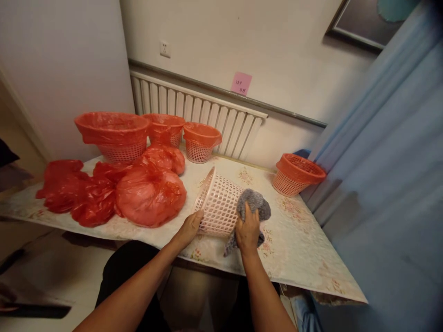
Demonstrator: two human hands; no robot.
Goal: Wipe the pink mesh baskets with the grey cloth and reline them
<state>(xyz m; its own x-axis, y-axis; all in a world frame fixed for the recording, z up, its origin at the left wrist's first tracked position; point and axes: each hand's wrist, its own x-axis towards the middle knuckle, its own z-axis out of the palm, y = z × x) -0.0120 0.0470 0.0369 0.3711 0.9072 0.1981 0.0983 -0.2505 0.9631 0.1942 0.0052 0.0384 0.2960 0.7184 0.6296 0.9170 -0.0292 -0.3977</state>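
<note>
A pink perforated basket (221,203) lies on its side over the flowered tablecloth (311,244), its open rim facing left. My left hand (191,227) grips the rim at its lower left, the thumb on the outer side and the other fingers hidden. At the basket's base, on the right, my right hand (248,229) presses a grey cloth (255,204) against it. Part of the cloth hangs below that hand. Left of the basket is a full red plastic bag (151,196).
More red bags (93,193) lie at the left. Behind them stand red-lined baskets (114,133), (200,143) by a white radiator (207,110). Another lined basket (294,175) stands at the right, near a blue curtain (380,184).
</note>
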